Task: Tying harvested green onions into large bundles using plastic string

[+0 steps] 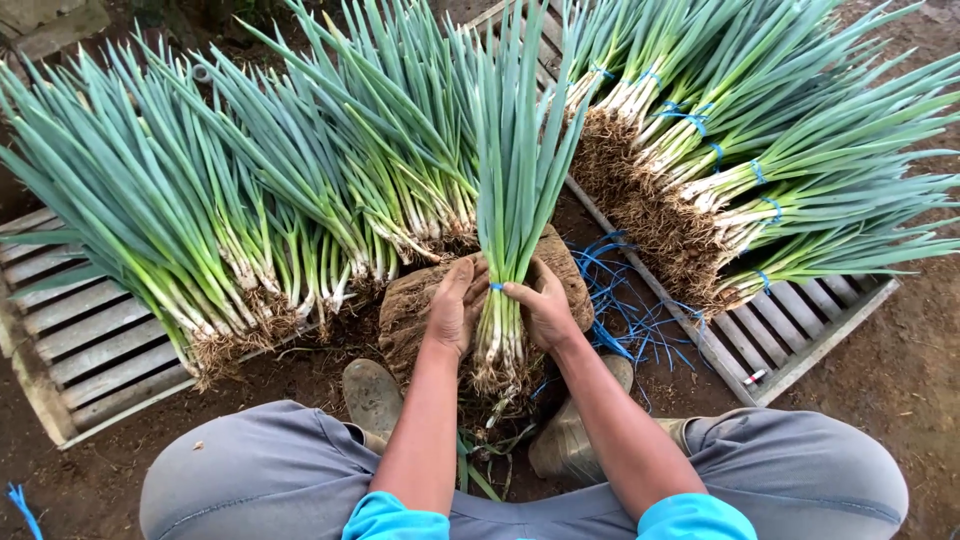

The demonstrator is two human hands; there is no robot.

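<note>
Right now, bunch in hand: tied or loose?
Being tied: blue string sits on the bunch, both hands at it; knot not visible.

You have no packages, labels, signs or screens in front of you here.
</note>
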